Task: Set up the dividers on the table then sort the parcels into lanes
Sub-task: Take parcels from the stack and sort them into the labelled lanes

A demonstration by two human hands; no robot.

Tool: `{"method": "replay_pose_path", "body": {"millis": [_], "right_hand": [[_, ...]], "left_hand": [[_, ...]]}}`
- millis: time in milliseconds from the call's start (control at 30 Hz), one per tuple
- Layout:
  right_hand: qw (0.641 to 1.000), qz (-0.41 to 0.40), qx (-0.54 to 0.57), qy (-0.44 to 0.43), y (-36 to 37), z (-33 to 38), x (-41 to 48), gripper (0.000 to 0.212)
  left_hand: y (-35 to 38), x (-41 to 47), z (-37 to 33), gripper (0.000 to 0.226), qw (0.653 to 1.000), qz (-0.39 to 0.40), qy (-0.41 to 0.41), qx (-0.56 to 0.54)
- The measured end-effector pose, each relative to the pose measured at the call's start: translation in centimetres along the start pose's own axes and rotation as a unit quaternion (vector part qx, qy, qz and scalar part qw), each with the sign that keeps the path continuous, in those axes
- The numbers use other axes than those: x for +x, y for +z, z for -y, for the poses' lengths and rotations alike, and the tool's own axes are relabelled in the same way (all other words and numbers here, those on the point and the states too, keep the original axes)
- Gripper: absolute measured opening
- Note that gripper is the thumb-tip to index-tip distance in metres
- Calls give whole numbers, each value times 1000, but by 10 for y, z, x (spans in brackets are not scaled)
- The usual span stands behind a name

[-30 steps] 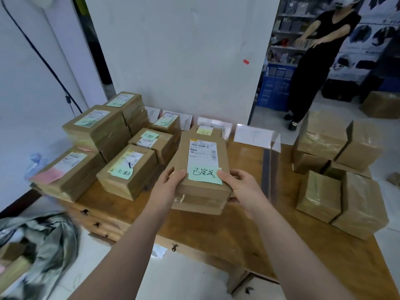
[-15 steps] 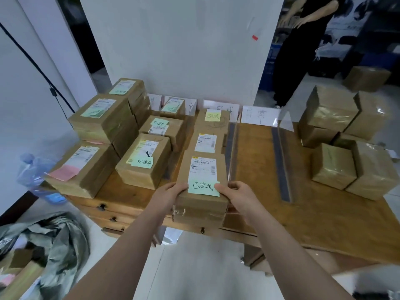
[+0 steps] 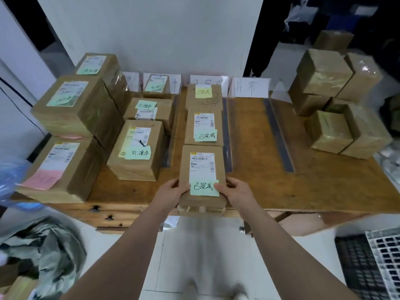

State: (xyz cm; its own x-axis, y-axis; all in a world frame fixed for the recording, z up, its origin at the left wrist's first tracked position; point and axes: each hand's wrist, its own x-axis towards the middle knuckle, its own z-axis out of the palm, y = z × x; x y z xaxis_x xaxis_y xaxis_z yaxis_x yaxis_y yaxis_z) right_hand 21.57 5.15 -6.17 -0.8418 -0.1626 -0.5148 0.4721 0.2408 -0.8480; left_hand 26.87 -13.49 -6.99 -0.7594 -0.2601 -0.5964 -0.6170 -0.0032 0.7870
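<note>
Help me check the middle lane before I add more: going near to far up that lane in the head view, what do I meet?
The hands, left and right, gripping the held parcel at the table's front edge → second parcel → parcel with yellow note → white lane sign.

Left hand (image 3: 173,191), right hand (image 3: 237,191) gripping

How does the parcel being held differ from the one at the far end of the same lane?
The held parcel is gripped by the left hand and right hand at the table's near edge; the far parcel lies untouched by the sign. The held parcel's note is green, the far parcel's yellow. Only the held one shows a printed label. Both are brown cardboard.
</note>
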Motion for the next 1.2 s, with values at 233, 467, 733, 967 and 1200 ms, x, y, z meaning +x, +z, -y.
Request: {"method": "replay_pose_path", "body": {"millis": [233, 467, 733, 967, 1200], "right_hand": [[999, -26, -23, -3, 10, -12, 18, 40], [999, -32, -37, -5, 11, -14, 25, 46], [987, -69, -139, -46, 8, 0, 15, 54], [941, -111, -286, -140, -26, 41, -13, 45], [892, -198, -359, -188, -110, 65, -26, 48]], "left_hand": [[-2, 18, 7, 46, 1000, -3, -1, -12], [-1, 21, 3, 44, 1000, -9, 1, -3], [4, 9, -15, 44, 992, -69, 57, 90], [17, -9, -60, 36, 943, -110, 210, 235], [85, -42, -123, 47, 879, -123, 308, 343]]}}
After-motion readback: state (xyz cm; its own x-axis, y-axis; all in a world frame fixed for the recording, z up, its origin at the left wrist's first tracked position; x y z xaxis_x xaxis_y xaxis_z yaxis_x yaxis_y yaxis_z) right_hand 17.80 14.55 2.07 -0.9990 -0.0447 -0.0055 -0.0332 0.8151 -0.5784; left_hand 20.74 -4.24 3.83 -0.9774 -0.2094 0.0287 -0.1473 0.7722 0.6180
